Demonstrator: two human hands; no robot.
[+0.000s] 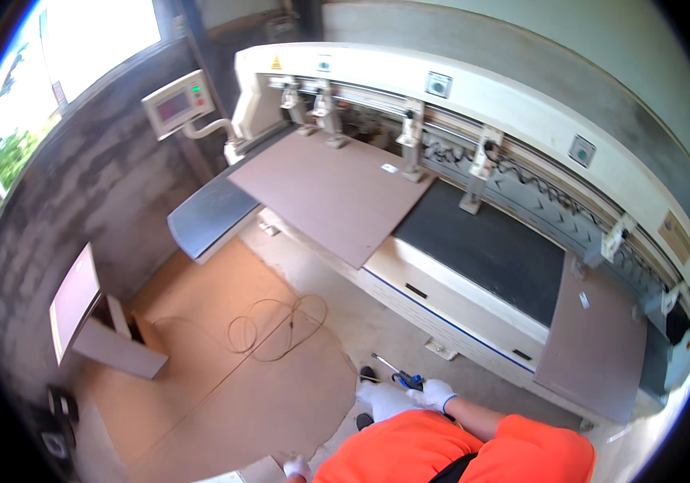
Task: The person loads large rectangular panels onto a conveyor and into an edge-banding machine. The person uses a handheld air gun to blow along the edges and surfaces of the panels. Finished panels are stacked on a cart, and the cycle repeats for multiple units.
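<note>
well, right hand [433, 394] grasps thin-nosed blue tool [407, 378]; left hand [296, 467]: can't tell grip from here; 2 panels [333, 193] on machine [506, 101].

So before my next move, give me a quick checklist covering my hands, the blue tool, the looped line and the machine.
1. Right hand gripping the blue tool: ok.
2. Left hand free: cannot tell, it is at the picture's lower edge.
3. Looped line off the floor: not ok, it lies on the brown sheets.
4. Large panel lying on the machine: ok.
5. Control screen reading: cannot tell, too small.
</note>
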